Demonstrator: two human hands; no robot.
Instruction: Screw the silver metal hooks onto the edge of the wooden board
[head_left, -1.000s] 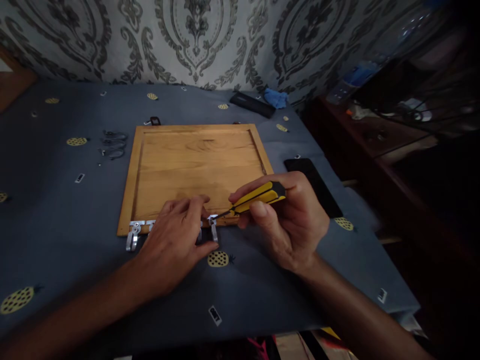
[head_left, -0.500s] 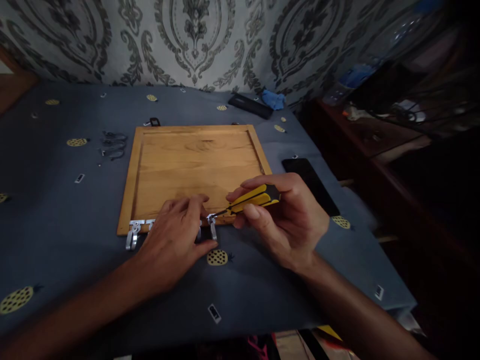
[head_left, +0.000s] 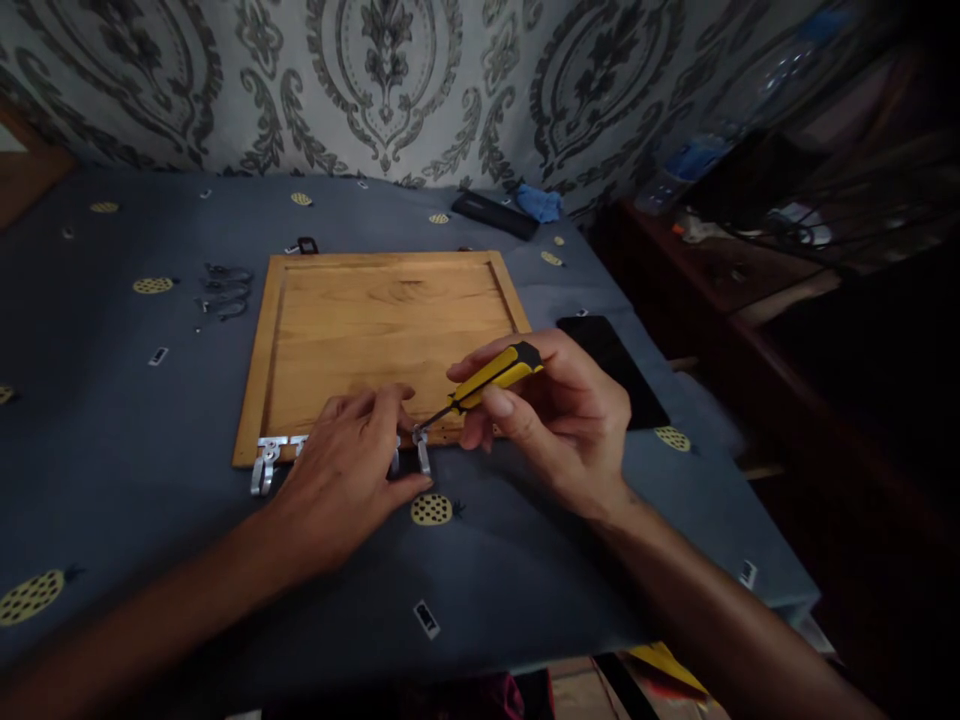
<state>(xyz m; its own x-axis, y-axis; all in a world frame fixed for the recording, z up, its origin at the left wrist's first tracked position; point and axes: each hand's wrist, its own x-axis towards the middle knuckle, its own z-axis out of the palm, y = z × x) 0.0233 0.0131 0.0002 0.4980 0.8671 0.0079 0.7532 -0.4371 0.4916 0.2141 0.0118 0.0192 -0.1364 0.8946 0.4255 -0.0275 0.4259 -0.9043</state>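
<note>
A square wooden board (head_left: 375,320) lies on a dark blue cloth with pineapple prints. Along its near edge sit metal hooks (head_left: 264,465). My right hand (head_left: 559,420) grips a yellow and black screwdriver (head_left: 491,375), whose tip rests on the hook plate (head_left: 422,440) at the board's near edge. My left hand (head_left: 349,475) lies over the hooks beside it, fingers curled and pressing down on the metal; the pieces under the palm are hidden.
Loose metal hooks (head_left: 225,290) lie on the cloth left of the board. A black phone (head_left: 615,365) lies right of it, behind my right hand. A dark flat case (head_left: 495,213) and a blue cloth (head_left: 540,203) sit at the back by the patterned wall. A dark wooden shelf (head_left: 750,280) stands to the right.
My right hand and the screwdriver have shifted slightly left and tilted more upright, the tip staying on the hook plate. My left hand has hardly moved.
</note>
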